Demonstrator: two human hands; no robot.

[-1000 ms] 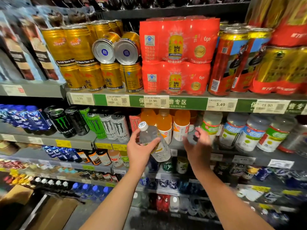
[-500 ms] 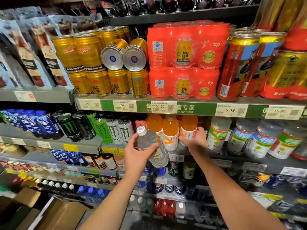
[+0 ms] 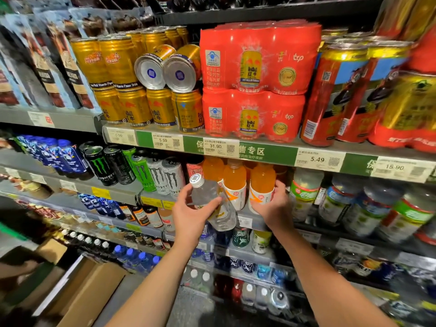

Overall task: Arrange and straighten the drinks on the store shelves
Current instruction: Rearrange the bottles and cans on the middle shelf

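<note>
Left hand [image 3: 188, 215] grips clear bottle [image 3: 213, 202], tilted, off the shelf [image 3: 245, 220]. Right hand [image 3: 271, 206] wraps front orange bottle [image 3: 260, 187] on that shelf. Risk: nudging it could topple neighbouring bottles off the edge.

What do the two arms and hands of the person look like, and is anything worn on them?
Both forearms are bare as far as the picture shows: no sleeves reach into view. The left hand and the right hand carry no gloves. No watch, bracelet or ring is visible on the wrists or on the fingers that show.
</note>
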